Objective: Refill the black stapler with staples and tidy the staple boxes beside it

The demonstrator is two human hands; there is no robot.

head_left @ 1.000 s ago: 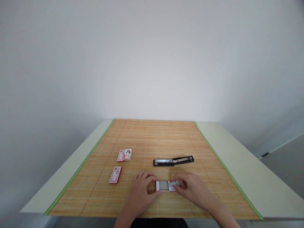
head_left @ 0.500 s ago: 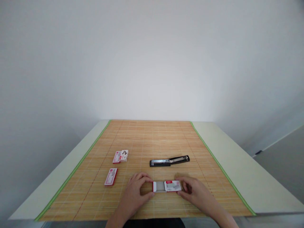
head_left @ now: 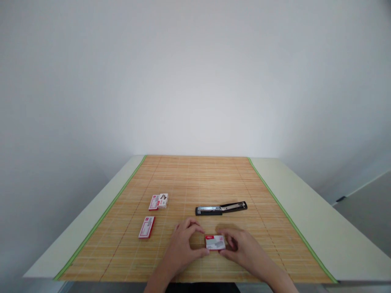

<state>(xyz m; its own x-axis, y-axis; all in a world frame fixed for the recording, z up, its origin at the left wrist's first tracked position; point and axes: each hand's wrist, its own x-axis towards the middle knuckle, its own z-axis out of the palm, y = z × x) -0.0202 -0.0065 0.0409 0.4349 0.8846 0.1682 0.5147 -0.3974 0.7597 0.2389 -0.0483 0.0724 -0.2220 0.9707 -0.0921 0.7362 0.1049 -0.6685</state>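
1. Where the mat [head_left: 198, 179] nears the front edge of the counter [head_left: 293, 195], a small red-and-white box [head_left: 215, 243] sits between both hands, a little right of the middle. I cannot tell whether it rests on the mat or is held just above it.
2. The left hand [head_left: 183, 246] takes the box's left end: its fingers [head_left: 197, 228] curl over the far side and the thumb presses the near side, pinching it.
3. The right hand [head_left: 242, 248] pinches the right end the same way, with its fingers [head_left: 228, 234] bent around the far corner.
4. The box looks closed, printed top facing up.
5. Just beyond the hands lies a black stapler [head_left: 220, 208] — swung open flat, lengthwise along the front edge.
6. Toward the mat's left edge lie a second box [head_left: 147, 226], nearer the front, and a third box [head_left: 159, 201] farther back, the two apart.
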